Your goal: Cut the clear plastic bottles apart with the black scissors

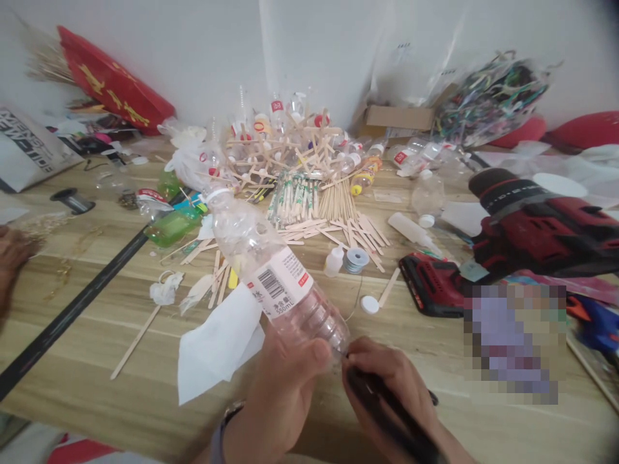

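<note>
My left hand (294,380) wraps around the lower part of a clear plastic bottle (242,232), which lies tilted with its white cap up and to the left. A white label with a barcode (273,283) faces me. My right hand (391,380) is closed on black-handled scissors (382,406), blurred in the foreground. Their dark tip meets the bottle near its base, beside my left thumb; whether it has gone through the plastic I cannot tell. White paper sheets (217,348) lie under and left of the bottle.
A red and black cordless drill (541,225) stands at the right, close to my right hand. Wooden sticks (338,200) and several bottles crowd the back. A wire spool (356,260) sits mid-table. At the far left another person's hand (12,258) rests near a black strip (77,309).
</note>
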A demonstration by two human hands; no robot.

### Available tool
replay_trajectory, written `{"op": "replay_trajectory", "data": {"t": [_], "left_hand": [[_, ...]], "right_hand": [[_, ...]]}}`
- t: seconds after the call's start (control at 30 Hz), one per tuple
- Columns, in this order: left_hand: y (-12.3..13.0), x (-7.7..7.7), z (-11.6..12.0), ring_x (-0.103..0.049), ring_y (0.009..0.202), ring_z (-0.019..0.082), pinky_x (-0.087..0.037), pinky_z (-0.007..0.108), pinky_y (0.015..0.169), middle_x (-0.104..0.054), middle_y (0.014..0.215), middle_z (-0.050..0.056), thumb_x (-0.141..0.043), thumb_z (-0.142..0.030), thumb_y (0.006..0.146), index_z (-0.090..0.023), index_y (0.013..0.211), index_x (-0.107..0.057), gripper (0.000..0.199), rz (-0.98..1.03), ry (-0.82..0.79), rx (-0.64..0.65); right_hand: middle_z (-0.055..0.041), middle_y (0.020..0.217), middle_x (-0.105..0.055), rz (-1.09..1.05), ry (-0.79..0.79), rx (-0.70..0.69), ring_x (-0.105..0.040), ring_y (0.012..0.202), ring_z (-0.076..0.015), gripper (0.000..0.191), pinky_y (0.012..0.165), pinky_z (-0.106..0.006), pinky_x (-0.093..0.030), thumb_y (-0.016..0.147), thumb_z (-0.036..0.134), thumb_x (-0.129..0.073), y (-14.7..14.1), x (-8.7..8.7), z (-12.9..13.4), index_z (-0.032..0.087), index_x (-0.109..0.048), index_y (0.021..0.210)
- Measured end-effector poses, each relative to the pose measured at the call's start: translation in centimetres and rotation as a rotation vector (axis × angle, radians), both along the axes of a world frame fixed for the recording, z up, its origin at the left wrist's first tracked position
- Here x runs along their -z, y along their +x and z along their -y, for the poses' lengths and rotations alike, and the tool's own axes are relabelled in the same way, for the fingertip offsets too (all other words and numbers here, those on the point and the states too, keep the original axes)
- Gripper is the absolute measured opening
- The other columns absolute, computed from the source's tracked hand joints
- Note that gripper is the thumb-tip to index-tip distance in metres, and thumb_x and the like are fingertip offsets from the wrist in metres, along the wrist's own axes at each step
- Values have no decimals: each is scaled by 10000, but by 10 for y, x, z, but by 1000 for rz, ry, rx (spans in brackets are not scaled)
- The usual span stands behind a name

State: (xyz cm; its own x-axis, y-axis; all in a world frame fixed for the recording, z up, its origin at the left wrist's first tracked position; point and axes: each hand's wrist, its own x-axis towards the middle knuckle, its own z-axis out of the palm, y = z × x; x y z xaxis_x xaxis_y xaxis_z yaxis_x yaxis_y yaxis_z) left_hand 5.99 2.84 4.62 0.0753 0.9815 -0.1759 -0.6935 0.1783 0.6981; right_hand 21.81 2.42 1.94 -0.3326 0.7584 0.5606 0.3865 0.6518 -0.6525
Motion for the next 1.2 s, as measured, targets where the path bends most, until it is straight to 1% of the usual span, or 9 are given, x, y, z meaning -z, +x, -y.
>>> {"op": "replay_trajectory", "data": {"t": [0.1, 0.27, 0.37, 0.47, 0.63, 0.67, 0.87, 0.97, 1.2], "left_hand": [[1, 2, 0, -665, 1043, 195, -540, 283, 912, -717, 1083, 20, -892, -361, 713, -282, 1119, -729, 445, 23, 34, 3], [5, 3, -5, -670, 913, 156, -536, 242, 834, -720, 976, 7, -884, -370, 719, -270, 1072, -743, 393, 57, 125, 63], [7, 1, -8, -667, 879, 150, -529, 246, 833, -715, 922, 4, -891, -346, 709, -261, 1031, -759, 358, 58, 160, 53], [7, 0, -8, -668, 860, 155, -535, 256, 819, -716, 915, 6, -891, -352, 707, -261, 1032, -754, 364, 65, 137, 51], [5, 1, -6, -666, 906, 168, -539, 250, 812, -707, 957, 6, -900, -347, 692, -256, 1047, -735, 402, 15, 47, 10], [4, 2, -5, -665, 910, 172, -539, 253, 809, -704, 969, 9, -903, -342, 688, -257, 1058, -729, 417, -4, 29, -3], [2, 10, -2, -669, 952, 216, -539, 326, 850, -710, 1018, 41, -887, -351, 711, -258, 1049, -725, 386, -58, -49, -32], [3, 11, -2, -673, 975, 244, -543, 368, 864, -716, 1028, 56, -882, -355, 719, -260, 1043, -730, 370, -59, -43, -35], [5, 9, -1, -672, 1039, 223, -526, 343, 939, -719, 1095, 29, -888, -375, 712, -279, 1075, -734, 405, -6, -8, -32]], "right_hand": [[7, 764, -531, -136, -383, -12, -520, 636, -139, 72, 568, -232, -437, 975, 188, -540, -2, -1, 4, 231, -504, 929], [118, 519, -344, -711, -1183, -295, -230, 414, -58, 397, 398, -166, -244, 908, 551, -666, -10, -14, 1, 228, -433, 897], [120, 521, -381, -840, -1364, -356, -187, 418, -35, 444, 405, -146, -233, 845, 506, -757, -12, -18, -3, 227, -414, 886], [116, 520, -357, -761, -1255, -344, -210, 410, -46, 403, 397, -157, -250, 888, 527, -693, -10, -16, -4, 227, -423, 875], [7, 727, -573, -125, -362, -43, -559, 596, -132, 88, 544, -218, -453, 908, 163, -575, -3, -16, -5, 219, -516, 875], [2, 787, -616, -34, -222, -39, -603, 640, -137, 143, 581, -217, -474, 886, 97, -545, -2, -18, -6, 230, -511, 924], [5, 725, -638, 220, 277, -18, -575, 526, -152, 269, 502, -246, -418, 877, 4, -445, 1, -25, -16, 234, -458, 1016], [-14, 748, -647, 187, 272, 4, -600, 570, -174, 270, 526, -263, -441, 892, 13, -462, 2, -14, -13, 232, -481, 1048], [-41, 837, -673, -118, -133, 85, -656, 658, -181, 78, 592, -267, -513, 968, 196, -596, 1, 10, 1, 254, -545, 979]]}}
